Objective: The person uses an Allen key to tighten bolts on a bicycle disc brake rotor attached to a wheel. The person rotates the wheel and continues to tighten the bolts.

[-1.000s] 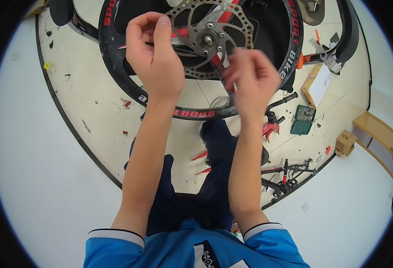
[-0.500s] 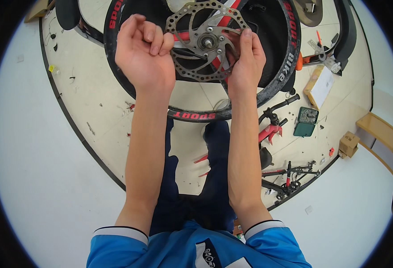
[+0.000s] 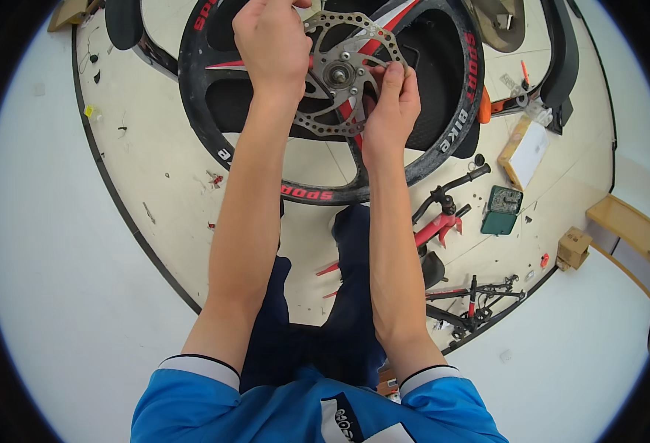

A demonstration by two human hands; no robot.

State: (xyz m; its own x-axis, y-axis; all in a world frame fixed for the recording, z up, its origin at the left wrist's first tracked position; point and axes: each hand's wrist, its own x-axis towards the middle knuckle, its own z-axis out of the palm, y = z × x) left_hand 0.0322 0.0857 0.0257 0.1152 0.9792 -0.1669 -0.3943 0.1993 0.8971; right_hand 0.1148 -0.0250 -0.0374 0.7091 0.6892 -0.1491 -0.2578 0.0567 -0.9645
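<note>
A bicycle wheel (image 3: pixel 443 139) with a black rim and red-and-white spokes lies flat below my hands. Over its hub sits a silver brake disc (image 3: pixel 330 128), drilled with holes and fixed by several bolts around the axle end. My right hand (image 3: pixel 390 111) pinches the disc's right edge between thumb and fingers. At the disc's upper left, my left hand (image 3: pixel 272 53) is closed with its fingers curled; what it holds, if anything, is hidden. Near its lower side a thin dark bar crosses the disc, too unclear to name.
The wheel rests on a black chair seat, with armrests (image 3: pixel 124 23) left and right. On the floor to the right lie a handlebar (image 3: pixel 454 181), an opened green case (image 3: pixel 499 223), black-and-red frame parts (image 3: pixel 472 310), a white-topped box (image 3: pixel 525 153) and a small cardboard box (image 3: pixel 573 248).
My left hand has moved up and right, over the disc's left edge, and turned with fingers curled. My right hand keeps its pinch on the disc. The view has shifted slightly.
</note>
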